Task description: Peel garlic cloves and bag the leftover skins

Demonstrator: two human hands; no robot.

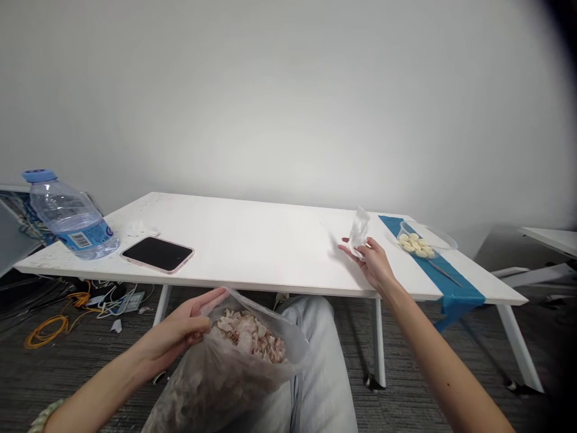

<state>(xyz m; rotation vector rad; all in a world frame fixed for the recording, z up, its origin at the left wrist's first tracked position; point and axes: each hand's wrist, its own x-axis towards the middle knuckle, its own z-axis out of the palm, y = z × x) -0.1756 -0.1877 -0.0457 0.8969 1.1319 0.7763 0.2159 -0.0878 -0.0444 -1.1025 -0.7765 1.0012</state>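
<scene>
My left hand (183, 331) grips the rim of a translucent plastic bag (198, 385) over my lap. Through its wide mouth show many pale, pinkish papery scraps (252, 335), which look like garlic skins. Above the right half of the table, my right hand (367, 255) is closed around a crumpled white tissue (359, 228). Farther right, a clear plastic container (438, 254) holds several peeled, cream-coloured cloves (415, 245). It rests on a blue plastic strip (444, 273), and a thin metal tool (445, 273) lies beside it.
On the white table (252, 240), a water bottle (72, 216) stands at the left, near a phone (157, 254) and another crumpled tissue (140, 229). Orange and white cables (49, 328) lie on the floor at left. A grey wall (279, 108) rises behind the table.
</scene>
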